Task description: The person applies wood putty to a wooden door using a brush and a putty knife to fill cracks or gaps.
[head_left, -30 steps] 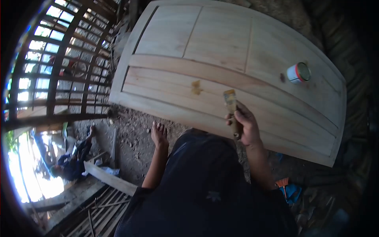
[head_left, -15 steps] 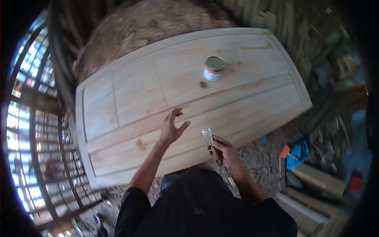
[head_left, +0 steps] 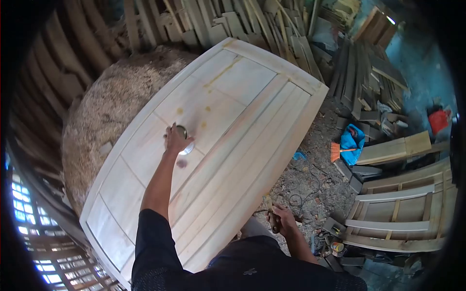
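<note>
My left hand (head_left: 175, 139) is stretched out over the wooden door panel (head_left: 228, 136), its fingers wrapped round the top of a can (head_left: 187, 148) with a dark green lid. A dark spot (head_left: 182, 164) lies on the wood beside the can. Close to my body, past the panel's near edge, my right hand (head_left: 283, 219) holds a scraper (head_left: 274, 220) by its brown wooden handle. Yellowish filler streaks (head_left: 223, 72) and patches mark the far part of the panel.
A sawdust heap (head_left: 116, 106) rises behind the panel on the left. Wooden boards (head_left: 359, 72) lean at the back. On the right lie an orange brush (head_left: 335, 152), a blue bag (head_left: 352, 143) and a framed wooden panel (head_left: 398, 208).
My left hand has reached forward from above the near part of the panel and taken hold of the can. My right hand, still with the scraper, is lower. The view has turned right.
</note>
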Demonstrator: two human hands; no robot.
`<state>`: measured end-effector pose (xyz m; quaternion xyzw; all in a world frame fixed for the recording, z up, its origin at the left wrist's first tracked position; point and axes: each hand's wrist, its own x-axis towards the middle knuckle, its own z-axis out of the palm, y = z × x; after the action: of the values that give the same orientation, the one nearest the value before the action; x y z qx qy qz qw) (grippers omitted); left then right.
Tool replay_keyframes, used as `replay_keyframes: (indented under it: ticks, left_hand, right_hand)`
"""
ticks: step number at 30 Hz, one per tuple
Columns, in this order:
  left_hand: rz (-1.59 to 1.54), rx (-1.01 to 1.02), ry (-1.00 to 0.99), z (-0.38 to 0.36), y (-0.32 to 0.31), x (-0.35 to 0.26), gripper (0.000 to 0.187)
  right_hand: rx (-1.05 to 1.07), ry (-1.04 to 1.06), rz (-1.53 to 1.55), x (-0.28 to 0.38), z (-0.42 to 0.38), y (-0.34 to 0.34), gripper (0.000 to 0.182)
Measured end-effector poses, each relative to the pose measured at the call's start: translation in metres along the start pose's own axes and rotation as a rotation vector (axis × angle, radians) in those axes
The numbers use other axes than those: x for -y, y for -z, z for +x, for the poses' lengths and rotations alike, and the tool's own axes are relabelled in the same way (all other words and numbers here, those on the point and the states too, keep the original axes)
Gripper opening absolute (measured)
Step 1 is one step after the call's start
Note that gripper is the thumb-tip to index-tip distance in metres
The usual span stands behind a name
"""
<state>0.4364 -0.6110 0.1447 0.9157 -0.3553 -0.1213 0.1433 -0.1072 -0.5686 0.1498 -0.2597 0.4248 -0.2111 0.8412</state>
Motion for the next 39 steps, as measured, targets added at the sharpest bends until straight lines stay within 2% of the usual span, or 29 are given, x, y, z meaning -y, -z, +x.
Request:
replay_keyframes:
  ticks: [2,6,9,12,14,16,18,20,22,26,28,32,34,36,38,39]
  left_hand:
    - [0.104,0.025,0.143,0.007,0.004,-0.012,0.117]
    - [0.126,0.066,0.121,-0.002,0.014,-0.012,0.108]
    - [0.118,-0.058,0.043,-0.043,0.026,-0.027,0.1]
    - [0.121,-0.084,-0.016,-0.093,0.027,-0.032,0.097]
    - [0.104,-0.017,-0.022,-0.134,0.027,-0.045,0.093]
    - [0.066,0.058,-0.043,-0.167,0.015,-0.05,0.093]
    - [0.107,0.077,-0.02,-0.2,0.008,-0.067,0.095]
    - [0.058,0.181,-0.019,-0.221,0.012,-0.078,0.098]
    - [0.022,0.143,0.019,-0.239,0.006,-0.086,0.097]
    - [0.007,0.112,0.049,-0.255,-0.019,-0.09,0.098]
    - [-0.001,0.077,0.06,-0.261,-0.022,-0.085,0.099]
    - [-0.095,0.043,0.103,-0.259,-0.023,-0.09,0.098]
    - [-0.193,0.081,0.087,-0.26,-0.021,-0.084,0.099]
    - [-0.222,0.068,0.103,-0.258,-0.024,-0.076,0.1]
    - [-0.357,0.014,-0.004,-0.259,-0.025,-0.064,0.103]
    - [-0.366,0.014,0.024,-0.258,-0.023,-0.059,0.103]
  right_hand:
    - [-0.01,-0.002,0.014,0.028,0.016,-0.006,0.039]
    - [0.036,-0.017,-0.063,0.061,0.057,0.009,0.037]
    - [0.056,0.03,0.024,0.078,0.082,0.008,0.036]
    - [0.046,0.033,-0.042,0.096,0.097,-0.006,0.04]
    - [0.118,-0.001,-0.113,0.105,0.104,-0.018,0.042]
    - [0.091,0.029,-0.087,0.105,0.114,-0.03,0.041]
    - [0.162,0.017,-0.123,0.102,0.124,-0.034,0.039]
    - [0.211,0.026,-0.08,0.099,0.135,-0.04,0.036]
    - [0.257,-0.017,-0.102,0.097,0.14,-0.041,0.034]
    - [0.343,0.002,-0.105,0.097,0.139,-0.058,0.033]
    - [0.272,-0.011,-0.119,0.099,0.138,-0.058,0.033]
    - [0.312,-0.015,-0.177,0.102,0.139,-0.056,0.026]
    - [0.343,-0.047,-0.174,0.103,0.137,-0.065,0.023]
    - [0.284,-0.056,-0.201,0.103,0.141,-0.069,0.023]
    - [0.383,-0.091,-0.243,0.101,0.142,-0.08,0.024]
    - [0.373,-0.07,-0.342,0.101,0.143,-0.091,0.024]
